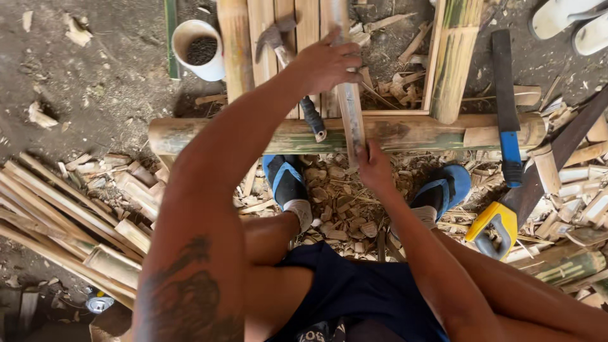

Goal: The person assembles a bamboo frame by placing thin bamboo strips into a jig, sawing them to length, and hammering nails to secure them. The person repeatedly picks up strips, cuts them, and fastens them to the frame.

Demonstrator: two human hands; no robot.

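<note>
A pale bamboo slat point(350, 104) is running down the upper middle of the frame, lying across a thick horizontal bamboo pole point(405, 133). The left hand point(326, 63) is wrapping closed around the slat's upper part, while the right hand point(373, 166) is pinching its lower end just below the pole — both clamped on it. Just left of the slat a hammer point(285, 54) is lying across more slats. Farther out, a white cup point(199, 49) is sitting at upper left, and a yellow-handled saw point(500, 228) is lying at lower right among wood chips point(342, 209).
</note>
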